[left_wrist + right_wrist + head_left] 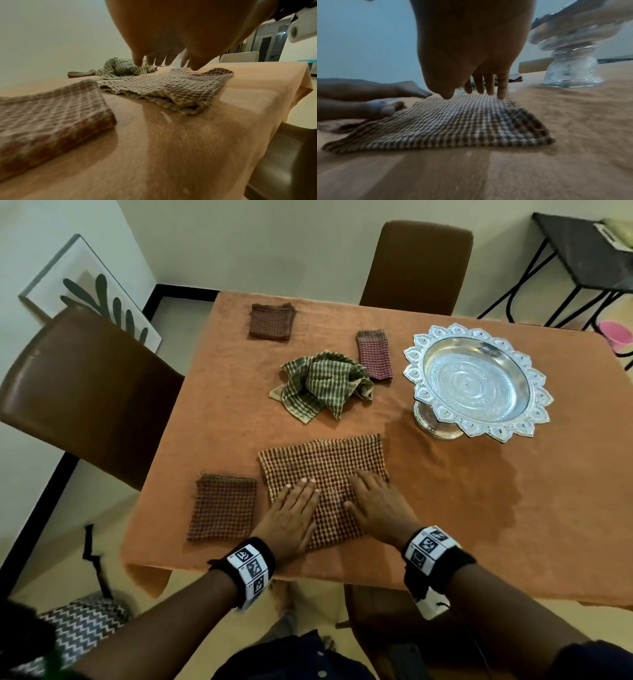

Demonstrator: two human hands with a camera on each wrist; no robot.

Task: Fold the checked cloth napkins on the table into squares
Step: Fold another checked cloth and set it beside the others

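A brown-and-cream checked napkin lies flat near the table's front edge, folded once into a rough rectangle. My left hand presses flat on its left half with straight fingers. My right hand presses flat on its right half, fingers straight too. A folded brown checked square sits just left of it. A crumpled green checked napkin lies mid-table. Two more folded napkins, one brown and one red, lie further back.
An ornate silver pedestal bowl stands at the right, close behind my right hand. The orange tablecloth covers the table. Brown chairs stand at the left and at the far side.
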